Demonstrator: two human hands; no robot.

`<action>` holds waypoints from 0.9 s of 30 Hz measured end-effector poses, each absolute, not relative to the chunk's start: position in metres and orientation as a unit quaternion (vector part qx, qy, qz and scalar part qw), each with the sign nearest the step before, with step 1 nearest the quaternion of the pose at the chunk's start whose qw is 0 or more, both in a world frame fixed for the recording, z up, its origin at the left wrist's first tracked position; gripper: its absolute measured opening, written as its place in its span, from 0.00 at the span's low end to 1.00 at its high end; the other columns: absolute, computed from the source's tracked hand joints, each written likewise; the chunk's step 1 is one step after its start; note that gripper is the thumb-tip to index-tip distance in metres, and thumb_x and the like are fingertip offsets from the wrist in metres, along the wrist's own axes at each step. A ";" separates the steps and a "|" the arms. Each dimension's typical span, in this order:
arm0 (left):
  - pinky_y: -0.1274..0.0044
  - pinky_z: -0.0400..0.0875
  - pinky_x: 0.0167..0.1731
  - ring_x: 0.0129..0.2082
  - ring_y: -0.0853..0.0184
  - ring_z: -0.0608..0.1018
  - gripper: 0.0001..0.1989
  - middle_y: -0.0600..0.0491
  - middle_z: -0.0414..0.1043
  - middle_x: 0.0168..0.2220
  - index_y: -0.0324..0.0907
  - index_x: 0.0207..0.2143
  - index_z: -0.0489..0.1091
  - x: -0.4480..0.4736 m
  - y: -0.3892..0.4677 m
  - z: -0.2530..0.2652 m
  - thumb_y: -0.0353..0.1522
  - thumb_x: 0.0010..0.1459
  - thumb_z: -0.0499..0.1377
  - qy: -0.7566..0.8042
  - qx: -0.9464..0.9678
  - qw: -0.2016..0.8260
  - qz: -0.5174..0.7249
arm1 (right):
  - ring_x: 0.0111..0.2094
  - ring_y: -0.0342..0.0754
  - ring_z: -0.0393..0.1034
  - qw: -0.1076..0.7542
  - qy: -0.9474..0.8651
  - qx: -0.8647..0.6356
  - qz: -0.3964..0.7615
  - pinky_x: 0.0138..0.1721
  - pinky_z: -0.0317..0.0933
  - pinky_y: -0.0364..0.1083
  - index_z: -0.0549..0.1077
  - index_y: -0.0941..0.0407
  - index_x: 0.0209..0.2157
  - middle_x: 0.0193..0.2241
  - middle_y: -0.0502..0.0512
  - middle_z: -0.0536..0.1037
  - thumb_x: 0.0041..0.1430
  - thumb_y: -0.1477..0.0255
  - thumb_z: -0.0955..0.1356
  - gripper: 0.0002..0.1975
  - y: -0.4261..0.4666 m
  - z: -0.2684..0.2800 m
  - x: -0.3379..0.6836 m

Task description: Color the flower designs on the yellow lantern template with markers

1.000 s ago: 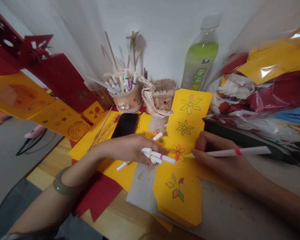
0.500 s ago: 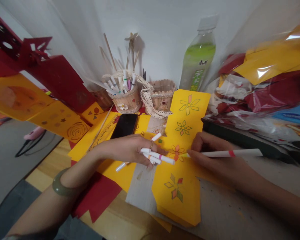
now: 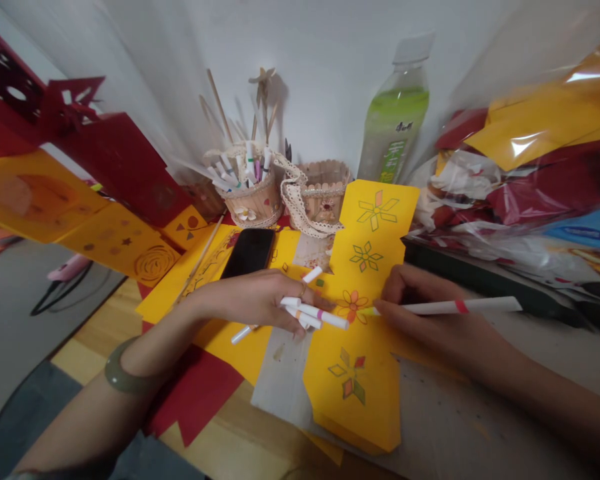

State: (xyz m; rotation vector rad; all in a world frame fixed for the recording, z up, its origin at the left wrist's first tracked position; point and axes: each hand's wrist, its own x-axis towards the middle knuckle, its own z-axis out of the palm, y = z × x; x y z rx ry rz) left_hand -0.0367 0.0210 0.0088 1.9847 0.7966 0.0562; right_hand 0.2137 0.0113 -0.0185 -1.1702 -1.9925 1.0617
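Right hand (image 3: pixel 430 335) pinches one white marker (image 3: pixel 493 305) low by yellow tip, likely for fine control; tip at third flower (image 3: pixel 353 307) down, of four on yellow card (image 3: pixel 350 423), which runs toward desk's (image 3: pixel 253 430) front edge; my left hand (image 3: pixel 263 298) curls round at least three markers, probably keeping them handy, index finger at card's left edge, perhaps steadying; one phone (image 3: pixel 247 252) beyond; one bottle (image 3: pixel 397 110) near desk's back edge.

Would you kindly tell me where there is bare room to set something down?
The grey board looks mostly bare between the flowered yellow card and the right forearm. Crowded: around the left hand, with markers and phone; behind, wooden cups and bottle.
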 end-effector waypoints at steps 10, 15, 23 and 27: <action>0.80 0.65 0.40 0.39 0.69 0.73 0.19 0.51 0.71 0.44 0.44 0.49 0.66 -0.037 0.021 0.009 0.30 0.54 0.60 0.326 0.811 0.485 0.025 | 0.20 0.41 0.52 0.289 -0.749 -0.434 0.410 0.18 0.46 0.41 0.56 0.54 0.18 0.17 0.46 0.60 0.52 0.70 0.64 0.13 0.010 -0.017 0.215; 0.80 0.65 0.40 0.41 0.68 0.73 0.18 0.50 0.71 0.45 0.43 0.49 0.66 -0.037 0.021 0.010 0.30 0.55 0.59 0.324 0.813 0.483 0.023 | 0.20 0.40 0.51 0.298 -0.743 -0.435 0.412 0.18 0.45 0.41 0.56 0.54 0.18 0.17 0.46 0.59 0.52 0.70 0.63 0.13 0.011 -0.019 0.215; 0.80 0.65 0.39 0.41 0.67 0.73 0.16 0.50 0.71 0.44 0.43 0.47 0.67 -0.037 0.021 0.008 0.30 0.54 0.60 0.320 0.810 0.490 0.027 | 0.19 0.40 0.51 0.297 -0.747 -0.436 0.404 0.17 0.45 0.41 0.56 0.54 0.18 0.17 0.45 0.59 0.52 0.70 0.64 0.13 0.011 -0.018 0.216; 0.80 0.65 0.39 0.42 0.66 0.73 0.18 0.50 0.71 0.44 0.43 0.48 0.66 -0.036 0.021 0.009 0.30 0.54 0.60 0.323 0.811 0.488 0.021 | 0.19 0.40 0.52 0.300 -0.746 -0.440 0.401 0.18 0.45 0.41 0.57 0.54 0.18 0.17 0.46 0.60 0.51 0.70 0.64 0.13 0.012 -0.018 0.214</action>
